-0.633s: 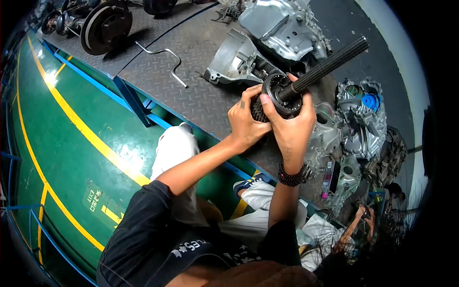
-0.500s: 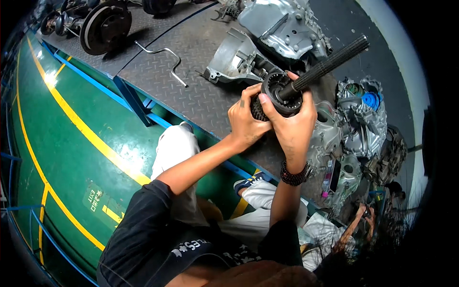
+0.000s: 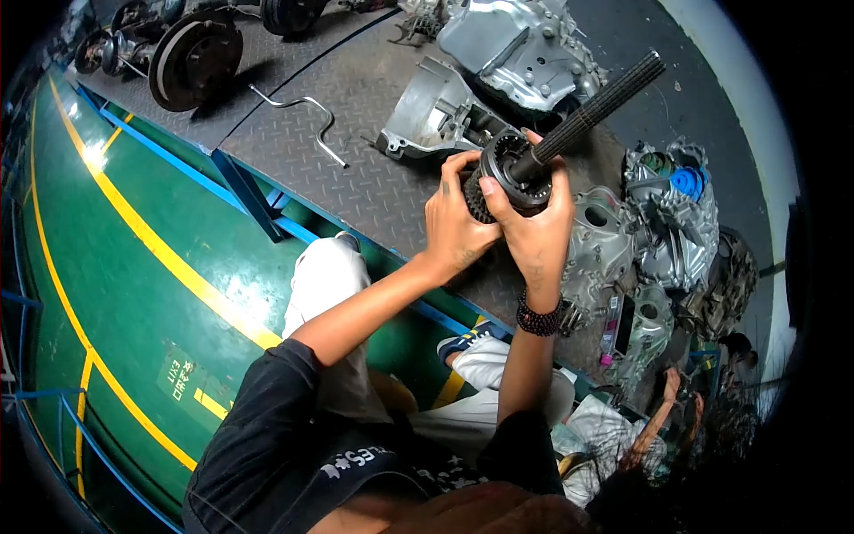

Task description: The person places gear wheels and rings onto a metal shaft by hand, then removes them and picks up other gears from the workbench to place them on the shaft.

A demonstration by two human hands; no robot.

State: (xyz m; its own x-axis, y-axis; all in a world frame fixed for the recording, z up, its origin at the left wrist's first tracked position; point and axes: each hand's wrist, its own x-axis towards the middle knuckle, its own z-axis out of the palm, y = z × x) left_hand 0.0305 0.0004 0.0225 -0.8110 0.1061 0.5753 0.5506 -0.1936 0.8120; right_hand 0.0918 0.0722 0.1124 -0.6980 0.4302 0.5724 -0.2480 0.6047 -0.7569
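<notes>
Both my hands are closed around a splined gear shaft (image 3: 592, 116), held above the plate-topped bench. Its long ridged end slants up to the far right. A dark ring-shaped gear part, toothed inside, surrounds the shaft's near end. My left hand (image 3: 455, 218) grips the gear part from the left, its fingers curled over the outer teeth. On the other side, my right hand (image 3: 538, 218) wraps round the rim, thumb across the front edge. My palms cover the underside of the gears. Just beyond the hands, an open grey metal housing (image 3: 425, 111) lies on the bench.
A bent metal rod (image 3: 331, 120) lies left of the housing. Behind stands a larger silver casing (image 3: 525, 53). Brake discs (image 3: 196, 62) sit far left. Further castings, one with a blue part (image 3: 687, 182), are at right. Another person's arm (image 3: 656, 418) shows at lower right.
The gear shaft and both hands have shifted slightly left, and the shaft's far tip has moved left and a little farther away. My grip stays the same.
</notes>
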